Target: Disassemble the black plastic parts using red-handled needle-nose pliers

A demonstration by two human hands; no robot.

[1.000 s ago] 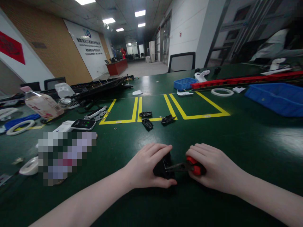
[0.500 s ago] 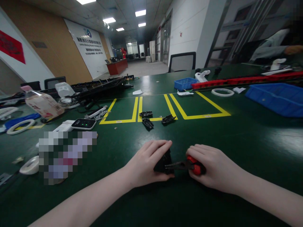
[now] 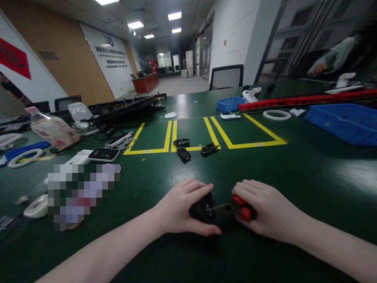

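Observation:
My left hand (image 3: 184,208) is wrapped round a dark black part (image 3: 202,209) low over the green table, its thumb and fingers on either side. In my right hand (image 3: 262,204) are pliers with red handles (image 3: 242,207), gripped in closed fingers. The plier jaws point left and their tips touch the black part. Just what the tips hold is too small and dark to tell. Farther forward, three small black pieces (image 3: 183,154) lie by the middle yellow tape outline (image 3: 194,149).
Blue bins (image 3: 341,122) (image 3: 229,104) and a long red strip (image 3: 309,100) lie at the right and back. At left are a bottle (image 3: 54,129), a black-faced device (image 3: 104,154) and tape rolls (image 3: 37,206). A person's hand (image 3: 319,69) shows across the table.
My left thumb has moved down and away from its fingers, and the black part has tilted a little. The plier tips sit slightly lower. The other person's hand has shifted left.

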